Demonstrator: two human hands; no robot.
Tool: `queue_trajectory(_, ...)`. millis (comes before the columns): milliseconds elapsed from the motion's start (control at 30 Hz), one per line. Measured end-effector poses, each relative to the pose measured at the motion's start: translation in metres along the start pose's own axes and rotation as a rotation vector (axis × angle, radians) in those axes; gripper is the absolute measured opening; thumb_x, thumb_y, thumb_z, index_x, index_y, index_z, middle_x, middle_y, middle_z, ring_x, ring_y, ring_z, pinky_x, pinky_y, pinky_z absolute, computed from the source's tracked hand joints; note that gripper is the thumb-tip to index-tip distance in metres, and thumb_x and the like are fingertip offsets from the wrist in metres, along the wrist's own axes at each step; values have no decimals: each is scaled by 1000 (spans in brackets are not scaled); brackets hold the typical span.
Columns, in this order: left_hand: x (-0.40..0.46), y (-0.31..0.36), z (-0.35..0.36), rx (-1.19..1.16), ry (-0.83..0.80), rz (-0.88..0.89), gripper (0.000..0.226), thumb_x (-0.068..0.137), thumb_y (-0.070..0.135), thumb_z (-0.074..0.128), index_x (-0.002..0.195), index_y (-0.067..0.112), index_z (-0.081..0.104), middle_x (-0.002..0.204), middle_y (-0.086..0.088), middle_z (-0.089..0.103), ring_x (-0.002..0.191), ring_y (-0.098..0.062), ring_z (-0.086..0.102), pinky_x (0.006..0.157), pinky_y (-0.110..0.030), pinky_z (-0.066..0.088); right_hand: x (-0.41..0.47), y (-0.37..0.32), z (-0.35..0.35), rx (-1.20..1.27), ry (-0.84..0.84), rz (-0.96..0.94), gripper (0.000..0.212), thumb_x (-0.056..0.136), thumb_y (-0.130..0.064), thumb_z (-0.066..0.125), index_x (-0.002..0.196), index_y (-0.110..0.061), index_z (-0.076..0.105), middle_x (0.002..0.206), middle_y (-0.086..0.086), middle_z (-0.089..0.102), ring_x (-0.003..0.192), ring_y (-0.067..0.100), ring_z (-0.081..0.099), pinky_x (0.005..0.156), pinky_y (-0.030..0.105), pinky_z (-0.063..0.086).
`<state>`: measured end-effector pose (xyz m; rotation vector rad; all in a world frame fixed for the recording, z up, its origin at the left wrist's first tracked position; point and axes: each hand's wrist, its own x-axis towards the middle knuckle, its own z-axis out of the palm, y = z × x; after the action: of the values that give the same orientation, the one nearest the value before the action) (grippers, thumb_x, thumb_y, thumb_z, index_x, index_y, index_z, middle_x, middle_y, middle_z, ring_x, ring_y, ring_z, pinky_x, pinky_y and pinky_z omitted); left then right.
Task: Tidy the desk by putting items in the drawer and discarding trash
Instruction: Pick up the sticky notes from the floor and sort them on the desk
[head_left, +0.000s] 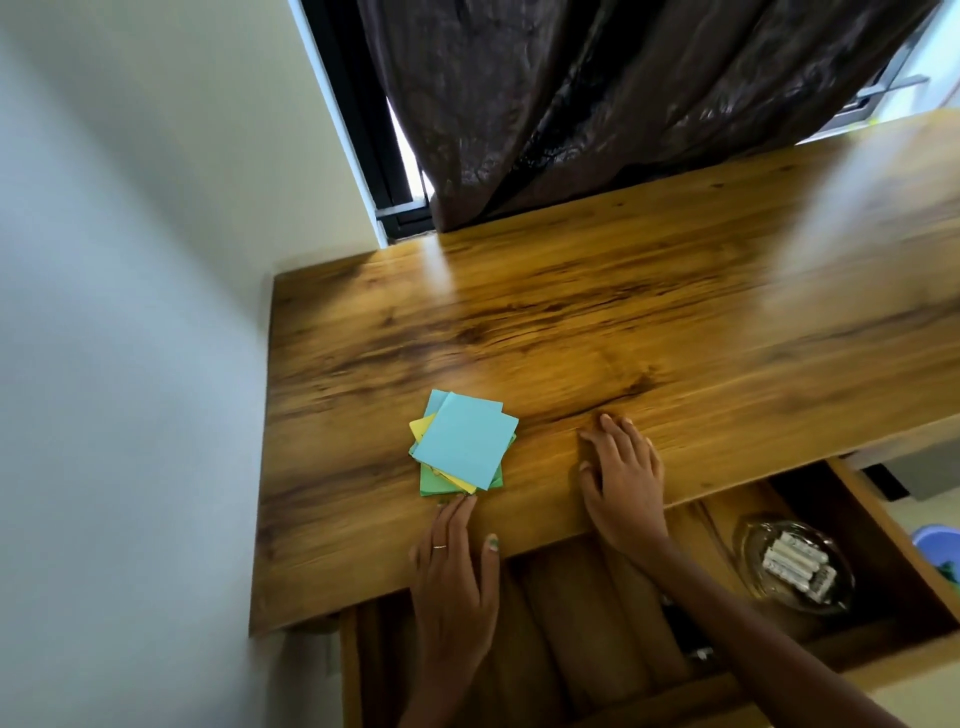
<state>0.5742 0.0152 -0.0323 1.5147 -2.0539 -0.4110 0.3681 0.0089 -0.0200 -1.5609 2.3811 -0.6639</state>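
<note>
Head view: left hand (457, 577) and right hand (623, 483) flat, fingers relaxed, on desk (675, 322) (paper stack (465, 447) beside).

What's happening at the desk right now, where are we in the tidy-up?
A person is clearing a wooden desk. The left hand reaches with straight fingers to the near edge of a stack of coloured paper squares, not yet gripping it. The right hand rests flat on the desktop. The drawer below is open and already holds a glass dish of batteries.

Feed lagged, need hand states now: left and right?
Left hand: open, fingertips touching the paper stack.
Right hand: open, flat on the desk, holding nothing.
</note>
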Motion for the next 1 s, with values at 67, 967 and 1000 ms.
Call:
queue_trajectory(67,8,-5,-8,-63,55,-34,48,92,42,39,131,17,49,133,-1,54,121,-14,48,96,-31,41,3,-16,7,28,-14,-20,61,84,-48,22,133,-21,45,151,2,32,144,20,15,115,39,9)
queue_trajectory(967,40,-27,-34,-519,194,-358,22,89,10,55,101,27,61,96,14,63,95,-8,58,83,-28,49,-7,-100,46,139,7,-144,56,91,-42,21,138,-20,41,148,2,38,143,20,22,117,39,13)
queue_trajectory(1000,41,-26,-37,-550,189,-373,20,90,10,54,97,28,62,91,15,63,88,-4,58,78,-23,48,-9,-99,44,148,26,-161,51,93,-35,24,138,-19,42,147,4,40,142,21,24,116,41,16)
